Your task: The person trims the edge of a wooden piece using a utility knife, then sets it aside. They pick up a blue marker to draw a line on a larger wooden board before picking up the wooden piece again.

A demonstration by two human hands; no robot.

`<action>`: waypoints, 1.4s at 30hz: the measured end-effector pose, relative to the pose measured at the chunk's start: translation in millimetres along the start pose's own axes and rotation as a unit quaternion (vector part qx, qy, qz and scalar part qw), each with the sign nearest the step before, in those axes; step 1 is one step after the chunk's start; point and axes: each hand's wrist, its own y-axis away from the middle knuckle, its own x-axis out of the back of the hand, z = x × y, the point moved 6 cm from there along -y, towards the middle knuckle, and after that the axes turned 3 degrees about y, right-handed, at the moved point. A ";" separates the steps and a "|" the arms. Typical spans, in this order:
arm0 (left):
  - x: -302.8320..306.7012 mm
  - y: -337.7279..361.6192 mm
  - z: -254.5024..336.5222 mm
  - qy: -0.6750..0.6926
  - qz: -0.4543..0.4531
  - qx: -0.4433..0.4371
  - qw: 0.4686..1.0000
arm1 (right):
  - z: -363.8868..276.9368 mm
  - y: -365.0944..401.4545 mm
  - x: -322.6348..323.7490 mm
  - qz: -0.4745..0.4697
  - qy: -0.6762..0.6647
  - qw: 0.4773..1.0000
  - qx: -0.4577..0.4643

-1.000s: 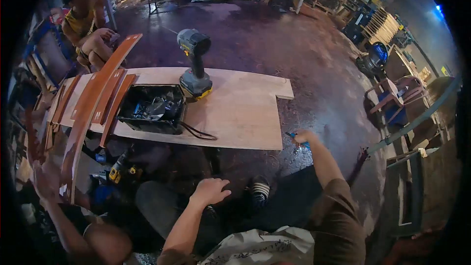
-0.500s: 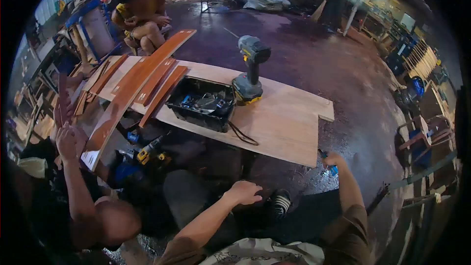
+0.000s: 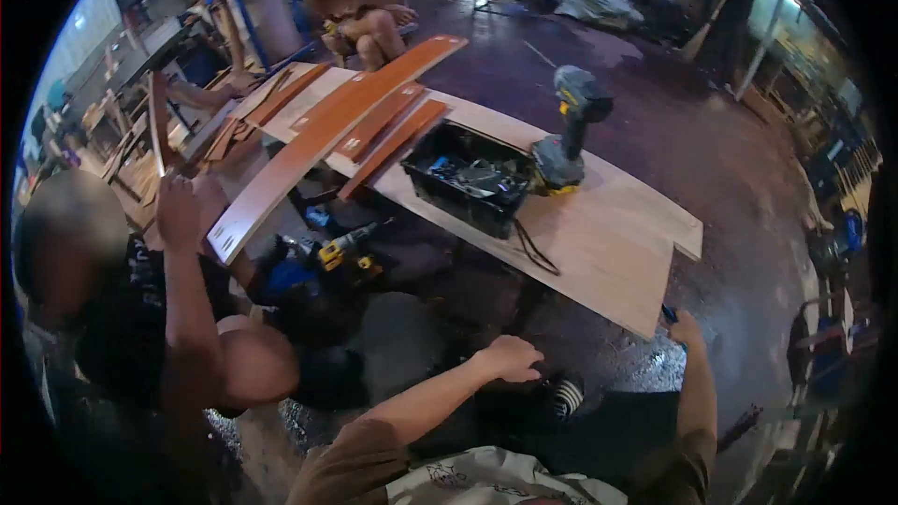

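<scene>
My left hand [image 3: 510,358] hangs above my lap, short of the bench, its fingers loosely bent and thumb apart, with nothing in it. Near the right front corner of the pale plywood board [image 3: 617,266], my right hand [image 3: 687,327] is closed around a small dark blue object [image 3: 670,314], whose kind I cannot make out. On the board stands a cordless drill [image 3: 571,126], upright on its battery. Beside it sits a black bin [image 3: 465,198] of small hardware, with a dark cord loop [image 3: 538,257] hanging from its end.
Reddish-brown wooden slats [image 3: 341,140] lie across the board's left part, one overhanging. At left a co-worker's hand [image 3: 176,210] holds a wooden strip [image 3: 157,122]. Another person [image 3: 360,14] sits beyond the board. A yellow drill [image 3: 341,248] lies below the slats.
The view has swung left, so the bench and tools appear farther right. My left hand's fingers look more bent. My right hand stays by the board's corner. The co-worker at left still holds the strip.
</scene>
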 end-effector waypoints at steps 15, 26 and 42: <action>-7.2 -5.0 -2.8 -0.017 -0.025 -0.006 1.000 | -6.9 5.3 9.0 0.023 0.003 1.000 -0.017; -5.1 -3.9 -1.7 -0.014 -0.034 0.001 0.999 | -29.9 21.8 34.2 0.048 0.001 0.998 -0.052; -3.2 -2.4 1.0 0.003 -0.023 -0.006 1.000 | -36.3 35.7 49.2 0.086 0.011 0.994 -0.066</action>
